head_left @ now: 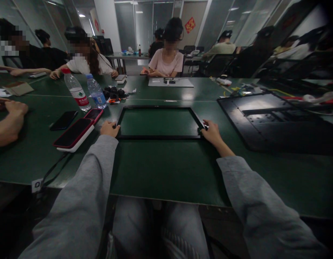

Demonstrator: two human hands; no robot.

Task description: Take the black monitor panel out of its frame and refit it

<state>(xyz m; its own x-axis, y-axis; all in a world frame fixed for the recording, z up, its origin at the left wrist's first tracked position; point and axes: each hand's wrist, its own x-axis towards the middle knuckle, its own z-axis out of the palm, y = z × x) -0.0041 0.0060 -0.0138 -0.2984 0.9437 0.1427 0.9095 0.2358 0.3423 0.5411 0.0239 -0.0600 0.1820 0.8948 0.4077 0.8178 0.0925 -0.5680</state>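
A thin black rectangular frame (161, 137), like a monitor bezel, lies in front of me on the green table (166, 165); green tabletop shows through its opening. My left hand (109, 128) is closed on its left side near the front corner. On the opposite side, my right hand (211, 131) grips the right edge, also close to the front corner. Part of the fingers of each hand is hidden under or behind the edges. Just left of my left hand lie phones in red cases (74, 133), the larger one on a white block.
A large black panel (279, 122) lies to the right. Two water bottles (78, 91) stand at back left, near a black phone (64, 120) and a small dark pile (114, 93). A co-worker's arm (7, 126) rests at far left. Another person (167, 61) sits opposite.
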